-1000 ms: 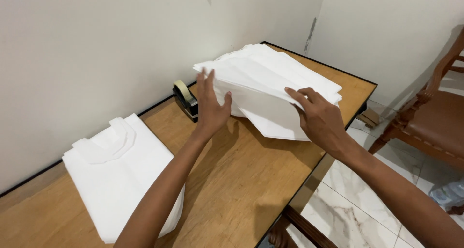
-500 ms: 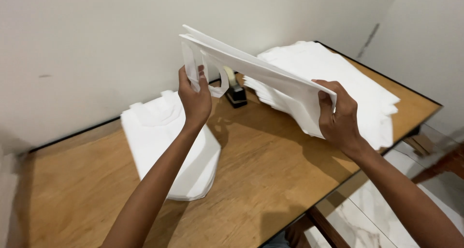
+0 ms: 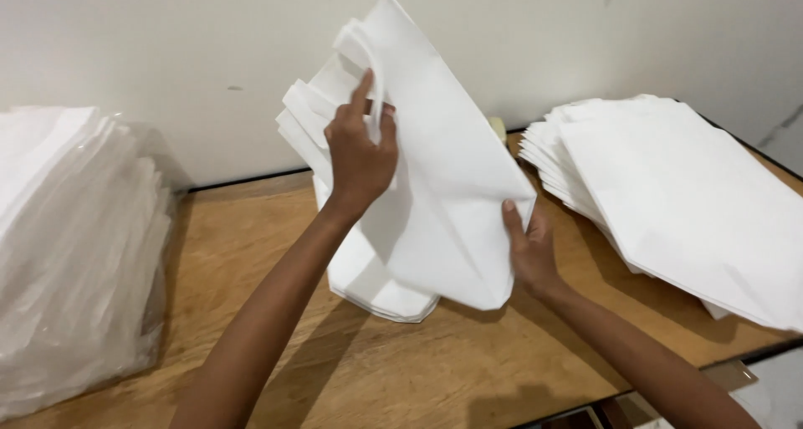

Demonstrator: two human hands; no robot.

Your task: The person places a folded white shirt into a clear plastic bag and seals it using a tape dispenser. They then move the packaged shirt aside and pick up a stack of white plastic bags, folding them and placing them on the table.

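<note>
1. I see a wooden table (image 3: 251, 228) with a brown top, set against a pale wall.
2. On its right lies a fanned stack of flat white bags (image 3: 686, 195).
3. At centre lies a smaller pile of white bags (image 3: 368, 283).
4. On the left sits a plastic-wrapped bundle of white bags (image 3: 67, 253).

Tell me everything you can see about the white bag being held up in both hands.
The white bag is flat, plain, unprinted, apparently thin non-woven fabric or paper, with cut-out loop handles at its top. It is lifted off the wooden table, tilted, handles up-left. The left hand grips the handle end; the right hand pinches its lower right edge. It hangs over a small stack of similar bags.
</note>
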